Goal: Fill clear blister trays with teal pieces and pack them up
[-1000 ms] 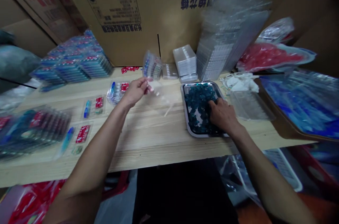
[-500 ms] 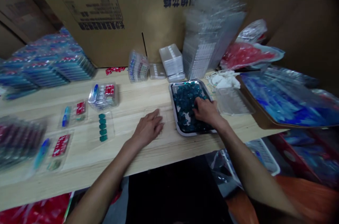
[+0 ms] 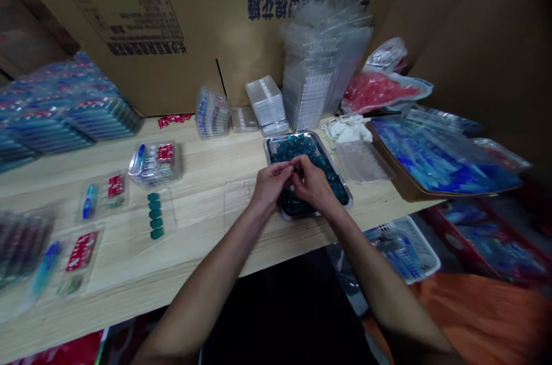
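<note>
My left hand [image 3: 271, 182] and my right hand [image 3: 314, 182] meet over the near-left part of a metal tray [image 3: 350, 203]. Both have their fingertips pinched together around something small and dark that I cannot make out. Loose teal gem-like pieces [image 3: 290, 148] fill much of the tray. Left of it, a clear plastic blister tray [image 3: 233, 204] lies on the table, partly covered by my left forearm. Further left, another clear tray carries a column of several teal pieces [image 3: 156, 214].
Clear packs with blue pens and red cards [image 3: 160, 162] stand at the left, with larger stacks [image 3: 81, 118] behind. Stacked clear trays [image 3: 310, 89] rise before a cardboard box [image 3: 181, 77]. A carton of blue items [image 3: 440, 158] sits right; a white basket [image 3: 425, 250] is below the table edge.
My left hand has lifted off the clear blister tray and moved right to meet my right hand. My right hand has risen out of the teal pieces. The view has shifted slightly.
</note>
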Demonstrator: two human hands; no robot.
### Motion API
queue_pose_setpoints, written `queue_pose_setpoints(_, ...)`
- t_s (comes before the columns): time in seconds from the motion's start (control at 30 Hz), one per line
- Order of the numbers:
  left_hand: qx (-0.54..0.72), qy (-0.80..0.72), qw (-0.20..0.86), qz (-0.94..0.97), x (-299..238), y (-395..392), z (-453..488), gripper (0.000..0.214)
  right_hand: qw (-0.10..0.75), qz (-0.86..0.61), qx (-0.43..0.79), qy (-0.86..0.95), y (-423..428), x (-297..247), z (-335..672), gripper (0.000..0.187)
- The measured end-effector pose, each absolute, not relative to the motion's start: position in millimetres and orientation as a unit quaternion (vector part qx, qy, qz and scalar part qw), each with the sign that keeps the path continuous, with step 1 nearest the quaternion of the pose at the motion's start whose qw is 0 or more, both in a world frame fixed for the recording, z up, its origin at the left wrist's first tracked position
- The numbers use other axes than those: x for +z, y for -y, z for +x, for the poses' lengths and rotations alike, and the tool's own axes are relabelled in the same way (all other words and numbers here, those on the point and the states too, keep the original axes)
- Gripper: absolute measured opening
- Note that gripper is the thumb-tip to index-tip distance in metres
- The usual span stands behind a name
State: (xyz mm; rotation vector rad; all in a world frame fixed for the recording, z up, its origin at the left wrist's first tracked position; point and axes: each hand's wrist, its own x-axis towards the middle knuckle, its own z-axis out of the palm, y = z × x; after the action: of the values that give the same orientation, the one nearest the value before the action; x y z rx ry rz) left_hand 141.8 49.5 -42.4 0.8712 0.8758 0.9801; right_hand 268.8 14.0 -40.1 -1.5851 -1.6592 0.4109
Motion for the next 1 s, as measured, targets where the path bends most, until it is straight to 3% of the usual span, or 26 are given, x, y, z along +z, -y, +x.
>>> queue_pose_setpoints(0.2, 0.403, -0.395, 0.755, 0.333, -35, -56, 126, 0.016, 0.419, -0.612, 0.237, 0.627, -18, -42, 280, 0.025)
queue_pose_setpoints(0.4, 0.424, -0.400, 0.749, 0.316, -25, -49, 103, 0.020, 0.324, -0.710, 0.094, 0.618, -10, -31, 280, 0.038)
queue_pose_setpoints(0.6, 0.482, -0.405, 0.696, 0.347, -28, -36, 96, 0.018, 0.411, -0.590, 0.239, 0.653, -3, -28, 243, 0.014)
queue_pose_setpoints(0.73, 0.493, -0.422, 0.655, 0.387, -25, -26, 93, 0.023, 0.441, -0.596, 0.250, 0.623, -7, -31, 229, 0.005)
queue_pose_setpoints(1.0, 0.486, -0.459, 0.549, 0.502, -25, -20, 83, 0.020, 0.424, -0.558, 0.282, 0.655, -7, -35, 223, 0.013)
